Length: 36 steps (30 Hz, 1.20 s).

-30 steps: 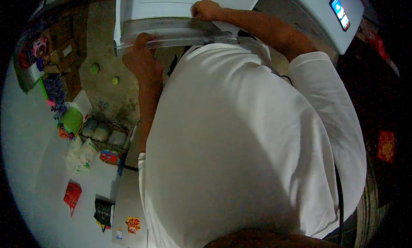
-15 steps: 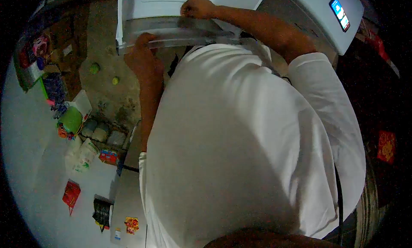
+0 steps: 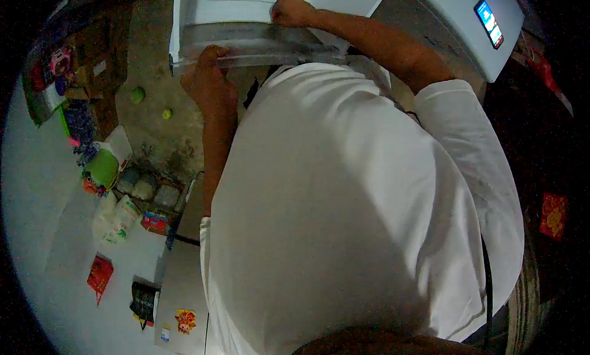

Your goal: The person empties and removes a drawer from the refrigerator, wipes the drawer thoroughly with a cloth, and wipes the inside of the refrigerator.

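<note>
Near the top, a white panel with raised sides (image 3: 239,6) lies in front of the white shirt. A translucent plastic piece (image 3: 264,39) runs along its near edge. My left hand (image 3: 208,78) is closed on the left part of this plastic, thumb on top and the other fingers mostly hidden. My right hand (image 3: 294,12) is a fist resting at the panel, just beyond the plastic. Whatever may be inside that fist is too small or dark to make out.
A lit phone (image 3: 489,24) lies on a white surface (image 3: 455,11) at upper right. Two green balls (image 3: 137,95) are on the floor at left, near cardboard boxes (image 3: 92,66). Bags (image 3: 123,218) and a green round object (image 3: 102,169) stand lower left.
My right hand shifted left along the panel, then back right. My left hand stays on the plastic. The whole view has shifted slightly.
</note>
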Available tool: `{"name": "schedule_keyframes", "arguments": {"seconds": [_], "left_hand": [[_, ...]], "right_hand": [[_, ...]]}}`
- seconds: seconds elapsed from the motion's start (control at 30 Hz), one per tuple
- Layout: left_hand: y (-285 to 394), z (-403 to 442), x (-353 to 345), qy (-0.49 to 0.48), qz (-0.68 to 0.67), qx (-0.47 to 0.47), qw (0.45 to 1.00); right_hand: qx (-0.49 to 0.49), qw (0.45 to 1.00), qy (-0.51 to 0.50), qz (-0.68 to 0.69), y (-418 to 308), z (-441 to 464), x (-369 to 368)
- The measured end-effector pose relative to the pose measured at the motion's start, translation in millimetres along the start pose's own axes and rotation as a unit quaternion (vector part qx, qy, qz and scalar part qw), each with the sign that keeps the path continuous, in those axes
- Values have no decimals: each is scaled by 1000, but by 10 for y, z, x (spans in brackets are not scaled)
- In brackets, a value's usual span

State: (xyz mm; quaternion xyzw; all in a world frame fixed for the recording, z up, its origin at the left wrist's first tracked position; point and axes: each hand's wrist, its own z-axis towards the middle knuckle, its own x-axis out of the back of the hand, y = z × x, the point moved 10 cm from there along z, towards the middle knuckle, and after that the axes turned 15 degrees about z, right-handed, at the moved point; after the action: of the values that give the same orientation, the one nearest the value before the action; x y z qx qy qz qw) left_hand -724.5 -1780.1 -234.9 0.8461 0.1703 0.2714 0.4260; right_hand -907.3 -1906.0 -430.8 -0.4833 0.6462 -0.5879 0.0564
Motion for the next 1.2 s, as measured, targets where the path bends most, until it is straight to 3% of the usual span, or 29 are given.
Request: {"name": "schedule_keyframes", "arguments": {"seconds": [0.03,0.13,0.2,0.3,0.37,0.4,0.43,0.47,0.53,0.6,0.7,0.73,0.77,0.9,0.93,1.0,1.03,1.1,1.2], "left_hand": [[32,165,80,-14,176,-169,970],[270,-8,-38,-16,393,-376,839],[374,-114,-95,-4,441,-425,791],[457,-155,-58,-6,423,-404,811],[630,-324,-188,-17,556,-394,732],[656,-340,-232,-17,556,-394,732],[564,-186,-81,-35,381,-271,883],[470,-128,-44,-50,286,-201,936],[352,-80,1,-50,149,-112,981],[290,-65,34,-50,119,-94,987],[344,-52,27,-45,284,-174,942],[582,-224,-63,-19,435,-313,844],[720,-432,-220,8,563,-435,703],[775,-483,-275,5,570,-435,697],[724,-325,-120,-20,379,-283,881],[357,-130,33,-42,151,-104,982],[403,-76,51,-31,302,-259,917],[466,-194,-52,-20,437,-399,806],[310,-52,14,-26,440,-297,847]], "right_hand": [[-14,1000,-8,-20,57,-10,-23],[-33,993,-19,-116,66,-56,-4],[-52,994,-33,-89,-17,-177,113],[-117,988,-59,-87,20,-169,83],[-164,978,-70,-111,107,-193,85],[-147,984,-50,-92,124,-202,103],[-139,986,-39,-82,123,-216,117],[-130,988,-29,-72,122,-231,131],[-88,994,-24,-59,66,-207,94],[-96,995,-33,-17,88,-148,-12],[-96,995,-35,15,-49,-146,-38],[-85,996,-32,14,-65,-150,-46],[-74,997,-28,12,-101,-159,-43],[-49,998,27,32,77,-134,-119],[-63,996,46,30,61,-159,-80],[-70,997,19,36,21,-211,-59],[-77,996,-8,43,-20,-233,-67],[-94,995,-13,26,108,-170,-188],[-113,993,-28,-17,130,-186,-202]]}}
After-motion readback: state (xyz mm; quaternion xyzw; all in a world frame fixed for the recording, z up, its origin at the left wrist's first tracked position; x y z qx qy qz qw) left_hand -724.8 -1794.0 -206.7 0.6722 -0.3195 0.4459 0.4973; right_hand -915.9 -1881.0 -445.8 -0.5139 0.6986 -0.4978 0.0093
